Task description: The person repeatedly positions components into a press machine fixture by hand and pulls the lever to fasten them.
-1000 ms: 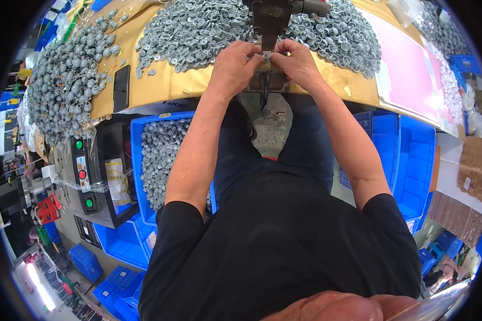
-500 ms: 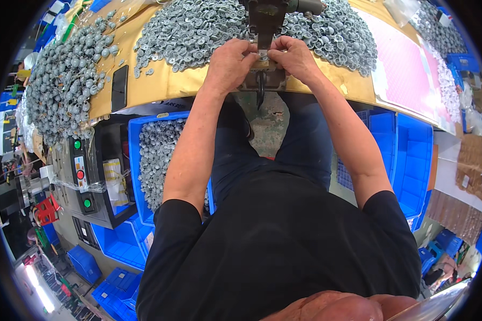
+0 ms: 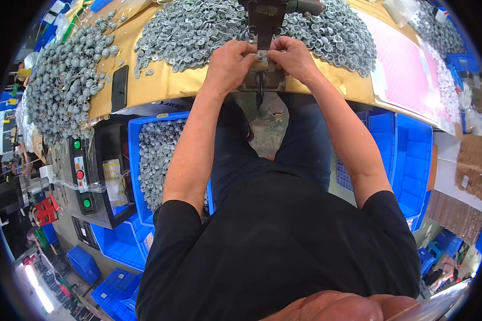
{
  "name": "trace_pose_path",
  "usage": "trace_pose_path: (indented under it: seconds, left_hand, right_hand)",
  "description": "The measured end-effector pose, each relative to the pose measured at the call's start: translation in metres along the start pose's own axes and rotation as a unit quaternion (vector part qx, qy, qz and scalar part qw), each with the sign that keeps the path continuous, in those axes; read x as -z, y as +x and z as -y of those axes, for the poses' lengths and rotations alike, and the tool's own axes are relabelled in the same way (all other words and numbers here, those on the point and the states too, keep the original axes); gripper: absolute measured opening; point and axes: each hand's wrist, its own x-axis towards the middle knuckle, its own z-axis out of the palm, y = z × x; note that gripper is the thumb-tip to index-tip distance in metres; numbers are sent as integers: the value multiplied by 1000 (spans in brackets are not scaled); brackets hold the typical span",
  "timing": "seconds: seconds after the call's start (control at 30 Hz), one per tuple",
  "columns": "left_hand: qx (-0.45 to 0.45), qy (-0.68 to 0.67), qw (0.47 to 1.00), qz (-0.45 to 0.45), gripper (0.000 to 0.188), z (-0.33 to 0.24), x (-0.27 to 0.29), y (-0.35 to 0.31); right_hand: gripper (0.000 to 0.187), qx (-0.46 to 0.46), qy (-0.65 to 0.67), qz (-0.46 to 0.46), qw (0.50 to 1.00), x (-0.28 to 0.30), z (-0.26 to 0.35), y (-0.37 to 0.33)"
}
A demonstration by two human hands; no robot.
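Observation:
A dark metal bench press stands at the table's front edge, its head coming down between my hands. My left hand is at the left of the press, thumb and fingers pinched close to its small work point. From the other side my right hand pinches in the same way. Whatever the fingertips hold is too small and covered to name. Behind and beside the hands lie heaps of small grey round cap-like parts, one on the left and one on the right.
On the yellow tabletop lie a black phone and a pile of grey balls. A pink sheet is at the right. Below stand a blue crate of grey parts, blue bins and a button control box.
Both hands stay at the press in nearly the same pose; only slight finger shifts show. The heaps and crates have not moved.

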Motion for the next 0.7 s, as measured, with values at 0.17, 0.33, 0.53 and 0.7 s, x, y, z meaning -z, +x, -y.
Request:
trace_pose_path:
  seconds: [0.17,0.33,0.53,0.7]
  left_hand:
    - [-19,27,999,10,23,4,0,4]
    - [-27,37,999,14,23,2,0,6]
    - [-21,53,998,29,20,0,11,4]
    - [-15,38,999,36,21,-1,4,9]
  right_hand:
    - [20,17,8,-3,1000,-1,-4,1]
    - [17,-7,13,11,1000,6,2,5]
    - [54,84,434,-20,897,73,130,33]
    - [57,230,345,-92,905,95,212,22]
